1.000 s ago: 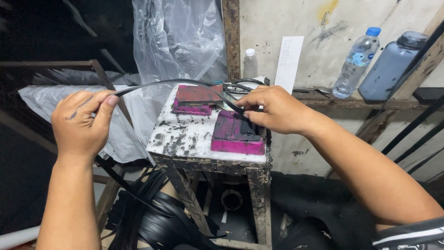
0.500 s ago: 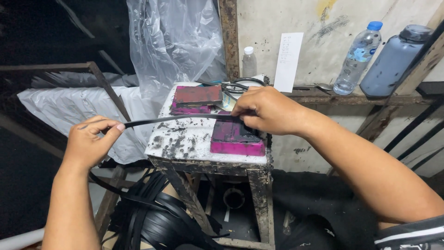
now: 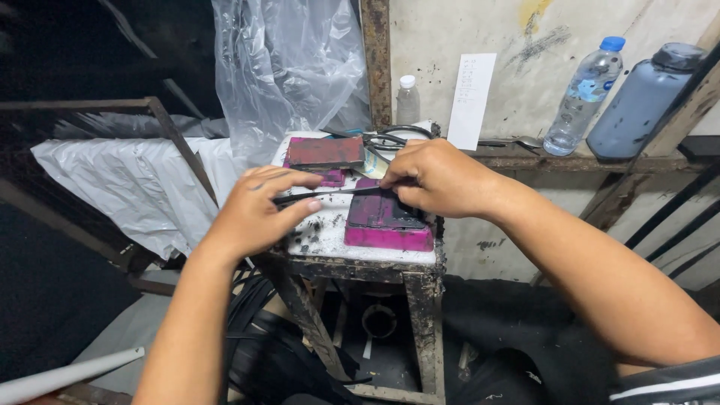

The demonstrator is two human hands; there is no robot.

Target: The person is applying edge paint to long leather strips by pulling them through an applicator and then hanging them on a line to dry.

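Pinching black strip (image 3: pixel 330 193) btwn both hands (image 3: pixel 259 210) (image 3: pixel 439 178)

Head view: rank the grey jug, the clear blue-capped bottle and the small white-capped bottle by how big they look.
1. Grey jug, largest.
2. Clear blue-capped bottle, nearly as tall but slimmer.
3. Small white-capped bottle, smallest; its lower part is hidden, so its full size is unsure.

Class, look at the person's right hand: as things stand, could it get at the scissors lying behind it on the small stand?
Probably yes. The right hand sits just in front of the scissors with nothing between them. But it pinches the black strip, as the left hand does, so it would have to let go first.
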